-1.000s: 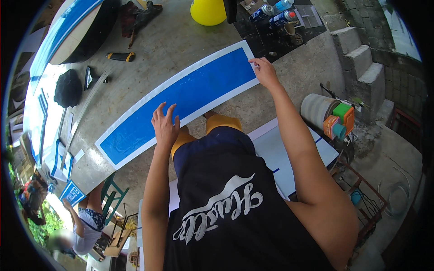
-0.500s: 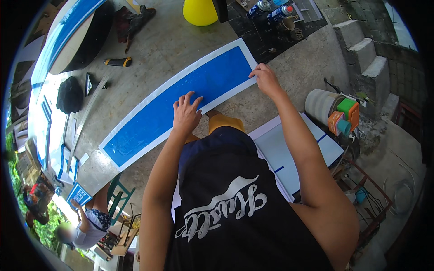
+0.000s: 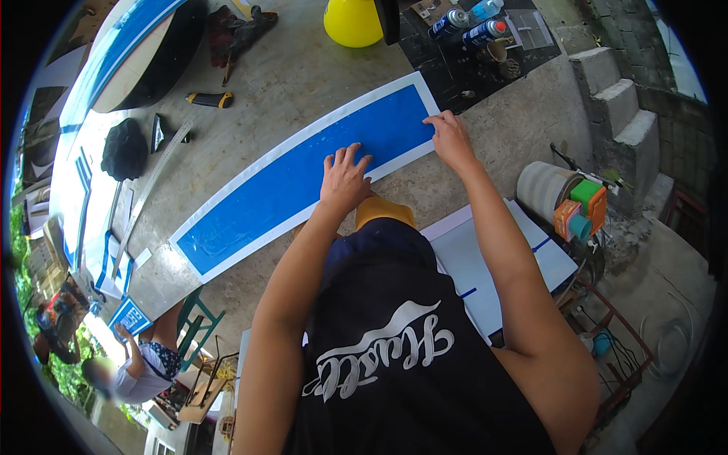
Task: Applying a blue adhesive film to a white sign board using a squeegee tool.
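A long, slightly curved blue panel [image 3: 265,205] with a white border lies slantwise across the concrete-coloured table [image 3: 303,68]. My left hand [image 3: 345,180] rests on the panel right of its middle, near the lower border, fingers spread on the blue surface. At the panel's right end, my right hand [image 3: 453,142] has its fingers bent and drawn together, the fingertips touching the corner where blue meets white. Whatever may be pinched there is too small to make out.
Farther back are a yellow-and-black utility knife [image 3: 210,100], a metal ruler [image 3: 155,171], a black cloth bundle [image 3: 123,149], a yellow rounded container [image 3: 353,24] and spray cans [image 3: 484,32]. A pale board [image 3: 500,262] lies at my right. A seated person [image 3: 140,371] holds a blue sign [image 3: 130,317].
My left hand has slid rightward along the panel, closer to my right hand. The right hand stays at the same corner. The whole view has shifted slightly.
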A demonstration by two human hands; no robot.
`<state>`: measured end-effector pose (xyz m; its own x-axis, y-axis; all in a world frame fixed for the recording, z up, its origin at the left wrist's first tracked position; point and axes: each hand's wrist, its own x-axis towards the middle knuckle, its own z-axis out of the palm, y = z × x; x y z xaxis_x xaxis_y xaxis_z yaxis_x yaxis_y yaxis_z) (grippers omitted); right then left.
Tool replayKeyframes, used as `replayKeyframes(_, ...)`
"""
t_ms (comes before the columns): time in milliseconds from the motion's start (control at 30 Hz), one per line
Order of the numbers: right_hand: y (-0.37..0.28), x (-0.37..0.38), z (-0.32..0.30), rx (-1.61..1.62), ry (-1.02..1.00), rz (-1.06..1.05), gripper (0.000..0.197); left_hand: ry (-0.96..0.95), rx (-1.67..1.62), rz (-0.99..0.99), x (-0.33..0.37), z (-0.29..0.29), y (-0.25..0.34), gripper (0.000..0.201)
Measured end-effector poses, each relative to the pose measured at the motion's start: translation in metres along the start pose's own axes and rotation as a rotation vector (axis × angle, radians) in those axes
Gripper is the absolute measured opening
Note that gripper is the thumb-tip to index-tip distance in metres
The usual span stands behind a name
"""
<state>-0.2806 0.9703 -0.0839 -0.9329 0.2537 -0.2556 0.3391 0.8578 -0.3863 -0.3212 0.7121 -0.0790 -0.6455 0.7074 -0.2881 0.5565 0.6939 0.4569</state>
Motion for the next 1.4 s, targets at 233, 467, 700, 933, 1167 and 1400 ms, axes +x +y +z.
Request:
replayKeyframes(233,0.008,0.006,-0.003,0.096,-0.047,0.146,0.021,0.038,-0.055,0.029,0.021,0.005,0.011,0.049)
replayKeyframes(467,0.004,0.020,0.020,0.102,0.032,0.319,0.028,0.057,-0.052,-0.040,0.043,0.004,0.012,0.052)
replayKeyframes(700,0.000,0.019,0.021,0.097,0.024,0.399,0.036,0.296,-0.218,-0.228,-0.009,-0.005,-0.015,0.051)
replayKeyframes(933,-0.007,0.018,0.026,-0.072,0.134,0.303,0.040,0.303,0.048,-0.694,-0.120,-0.009,-0.101,0.067)
replayKeyframes(1167,-0.013,0.020,0.027,-0.071,0.061,0.346,0.042,0.286,0.004,-0.704,-0.131,-0.007,-0.107,0.075)
replayKeyframes(1400,0.020,0.025,0.042,0.154,0.098,0.382,0.039,0.271,0.000,-0.698,-0.126,-0.009,-0.104,0.075)
